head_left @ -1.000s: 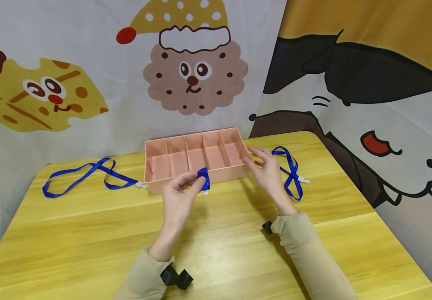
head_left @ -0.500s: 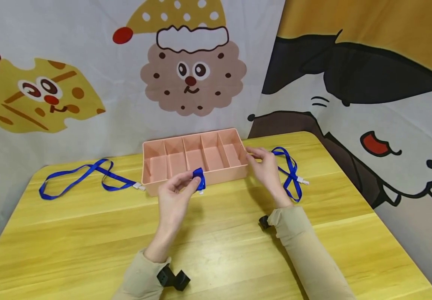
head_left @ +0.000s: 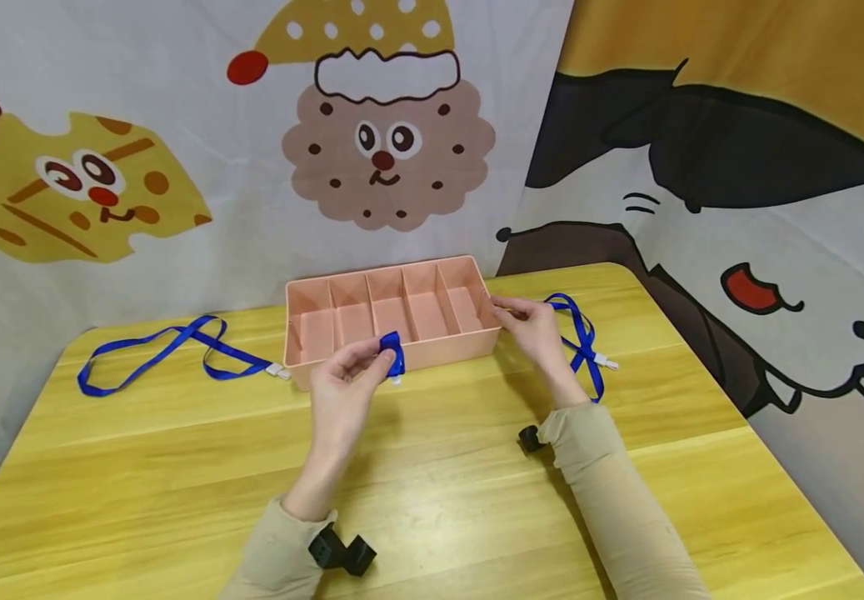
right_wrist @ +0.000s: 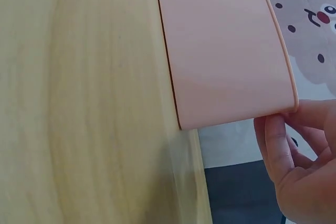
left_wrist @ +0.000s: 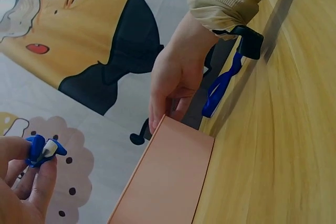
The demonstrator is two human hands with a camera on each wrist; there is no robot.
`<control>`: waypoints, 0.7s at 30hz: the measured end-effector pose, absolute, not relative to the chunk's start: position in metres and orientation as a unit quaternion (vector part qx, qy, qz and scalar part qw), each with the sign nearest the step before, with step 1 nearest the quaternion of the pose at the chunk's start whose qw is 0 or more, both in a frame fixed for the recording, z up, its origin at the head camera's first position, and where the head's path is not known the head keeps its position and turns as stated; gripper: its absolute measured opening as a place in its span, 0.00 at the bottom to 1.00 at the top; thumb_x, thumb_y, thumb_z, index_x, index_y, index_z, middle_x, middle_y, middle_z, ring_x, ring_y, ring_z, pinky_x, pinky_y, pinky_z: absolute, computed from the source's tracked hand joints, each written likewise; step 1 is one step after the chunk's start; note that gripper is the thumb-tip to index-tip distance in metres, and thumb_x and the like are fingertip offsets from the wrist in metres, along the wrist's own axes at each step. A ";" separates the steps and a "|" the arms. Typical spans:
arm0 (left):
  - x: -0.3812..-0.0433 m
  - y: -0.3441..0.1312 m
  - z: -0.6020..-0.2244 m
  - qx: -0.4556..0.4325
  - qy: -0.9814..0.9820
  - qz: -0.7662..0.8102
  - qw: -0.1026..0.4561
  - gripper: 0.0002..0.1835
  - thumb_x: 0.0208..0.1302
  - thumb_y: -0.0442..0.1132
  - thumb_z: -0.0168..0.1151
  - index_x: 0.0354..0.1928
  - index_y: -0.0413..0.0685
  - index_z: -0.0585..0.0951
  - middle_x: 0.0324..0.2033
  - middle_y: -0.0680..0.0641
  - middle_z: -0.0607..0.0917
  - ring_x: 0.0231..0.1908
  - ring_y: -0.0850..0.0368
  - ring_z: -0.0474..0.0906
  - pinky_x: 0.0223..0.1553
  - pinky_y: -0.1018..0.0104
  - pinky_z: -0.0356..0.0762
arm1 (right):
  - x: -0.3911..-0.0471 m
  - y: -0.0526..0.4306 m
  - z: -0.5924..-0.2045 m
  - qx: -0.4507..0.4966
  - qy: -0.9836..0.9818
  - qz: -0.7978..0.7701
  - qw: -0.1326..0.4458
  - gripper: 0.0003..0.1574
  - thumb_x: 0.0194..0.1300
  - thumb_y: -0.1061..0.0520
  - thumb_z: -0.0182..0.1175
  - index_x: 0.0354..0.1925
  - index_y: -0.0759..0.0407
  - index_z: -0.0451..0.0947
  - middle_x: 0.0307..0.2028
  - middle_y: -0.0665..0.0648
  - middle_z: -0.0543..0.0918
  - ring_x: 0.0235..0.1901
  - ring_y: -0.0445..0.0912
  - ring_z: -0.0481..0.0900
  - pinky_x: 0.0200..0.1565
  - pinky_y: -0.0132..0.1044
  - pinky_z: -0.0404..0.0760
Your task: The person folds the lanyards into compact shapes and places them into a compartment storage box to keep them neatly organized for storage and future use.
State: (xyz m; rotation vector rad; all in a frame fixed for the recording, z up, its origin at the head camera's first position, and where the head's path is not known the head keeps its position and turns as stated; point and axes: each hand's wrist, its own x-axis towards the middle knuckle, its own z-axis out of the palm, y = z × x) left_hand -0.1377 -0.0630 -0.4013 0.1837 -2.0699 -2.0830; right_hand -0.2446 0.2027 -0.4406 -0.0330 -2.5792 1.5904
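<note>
A pink compartment box (head_left: 439, 348) stands at the back of the wooden table, its long side toward me. My left hand (head_left: 339, 400) pinches a folded blue lanyard (head_left: 392, 354) between thumb and fingers, raised just in front of the box. In the left wrist view a white clip piece shows within that folded lanyard (left_wrist: 35, 150). At the box's right end, my right hand (head_left: 540, 333) grips the end wall near its rim. From the right wrist view, the thumb and fingers of this hand (right_wrist: 304, 150) meet at the box's corner (right_wrist: 231, 51).
One blue lanyard (head_left: 139, 375) with a white clip lies spread out left of the box. Another blue lanyard (head_left: 585, 342) lies looped to the right, partly behind the right hand. A cartoon-printed curtain (head_left: 237, 167) hangs directly behind the table (head_left: 177, 492).
My left hand has shifted slightly left with the folded lanyard. The right hand's fingers, spread wider before, have closed on the box's right end. The box stays in place.
</note>
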 end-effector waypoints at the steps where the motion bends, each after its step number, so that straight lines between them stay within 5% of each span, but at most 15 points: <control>1: -0.138 -0.064 -0.401 0.062 -0.700 -0.705 0.100 0.11 0.66 0.29 0.71 0.49 0.30 0.87 0.37 0.48 0.91 0.33 0.69 0.83 0.37 0.79 0.84 | -0.245 0.203 -0.441 -0.016 -0.844 0.534 0.049 0.19 0.76 0.60 0.62 0.61 0.64 0.84 0.59 0.69 0.86 0.53 0.55 0.89 0.42 0.20 0.85; 11: -0.140 -0.090 -0.400 0.068 -0.708 -0.693 0.113 0.12 0.66 0.28 0.71 0.48 0.27 0.86 0.29 0.70 0.87 0.33 0.72 0.84 0.36 0.79 0.84 | -0.243 0.199 -0.441 -0.013 -0.835 0.546 0.067 0.17 0.74 0.63 0.63 0.58 0.68 0.85 0.57 0.72 0.86 0.34 0.26 0.79 0.37 0.16 0.80; 18: -0.145 -0.125 -0.398 0.036 -0.763 -0.635 0.119 0.13 0.67 0.29 0.69 0.52 0.33 0.86 0.31 0.76 0.85 0.38 0.76 0.85 0.39 0.81 0.84 | -0.243 0.200 -0.441 -0.009 -0.833 0.548 0.069 0.17 0.74 0.64 0.63 0.58 0.69 0.85 0.57 0.73 0.86 0.33 0.27 0.79 0.35 0.16 0.80; 21: -0.150 -0.138 -0.395 0.026 -0.784 -0.608 0.126 0.15 0.68 0.29 0.68 0.55 0.35 0.85 0.37 0.67 0.89 0.38 0.78 0.83 0.41 0.83 0.83 | -0.243 0.201 -0.441 -0.005 -0.835 0.547 0.069 0.17 0.74 0.64 0.63 0.58 0.69 0.84 0.57 0.74 0.86 0.33 0.27 0.79 0.36 0.16 0.80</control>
